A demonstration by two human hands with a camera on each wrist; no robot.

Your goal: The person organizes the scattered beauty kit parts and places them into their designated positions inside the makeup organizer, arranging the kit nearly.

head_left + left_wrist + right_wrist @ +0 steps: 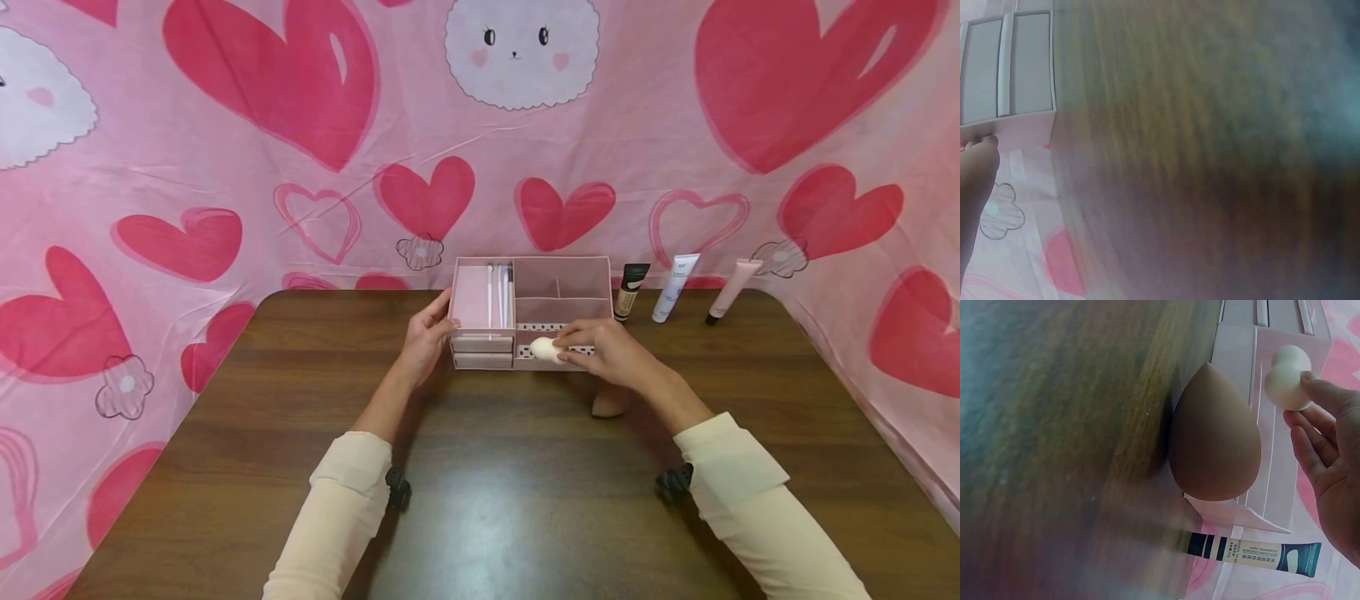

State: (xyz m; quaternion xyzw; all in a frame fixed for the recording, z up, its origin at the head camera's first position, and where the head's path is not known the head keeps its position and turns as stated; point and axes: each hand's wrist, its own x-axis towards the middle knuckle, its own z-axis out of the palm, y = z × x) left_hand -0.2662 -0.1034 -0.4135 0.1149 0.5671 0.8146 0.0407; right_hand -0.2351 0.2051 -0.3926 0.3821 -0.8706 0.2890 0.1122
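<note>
A pink desk organizer (562, 287) stands at the table's back. My left hand (426, 342) rests against its left side, thumb near the front corner; in the left wrist view a fingertip (990, 140) touches the side wall. My right hand (611, 354) pinches a cream gourd-shaped makeup sponge (1288, 381) between thumb and fingers. That sponge is over the organizer's low front compartment (525, 352), which has a dotted lining. A larger brown teardrop makeup sponge (1216, 437) stands on the table before the organizer, partly under my right hand in the head view.
Right of the organizer stand a black-capped beige tube (631, 292), a white tube (675, 287) and a pink tube (733, 292). Slim white sticks (497, 296) lie in the organizer's left part, above two drawers (483, 360). A heart-print cloth (337, 225) hangs behind the wooden table (300, 400).
</note>
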